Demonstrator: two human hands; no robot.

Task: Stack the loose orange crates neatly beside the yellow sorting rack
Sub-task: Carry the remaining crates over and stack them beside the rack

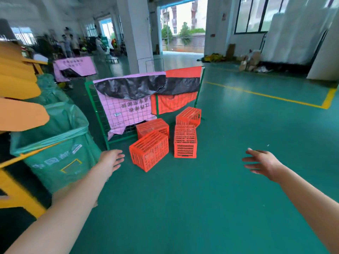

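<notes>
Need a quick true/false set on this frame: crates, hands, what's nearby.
1. Four orange crates are on the floor. True.
2. The left hand grips a crate. False: it is open and apart from the crates.
3. The crates form one neat pile. False: they lie loose, turned different ways.
4. The right hand holds nothing. True.
5. A green bag stands left of the crates. True.

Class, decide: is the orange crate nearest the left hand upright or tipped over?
Tipped: the crate shows a slatted face uppermost, not an open top, and sits askew.
</notes>
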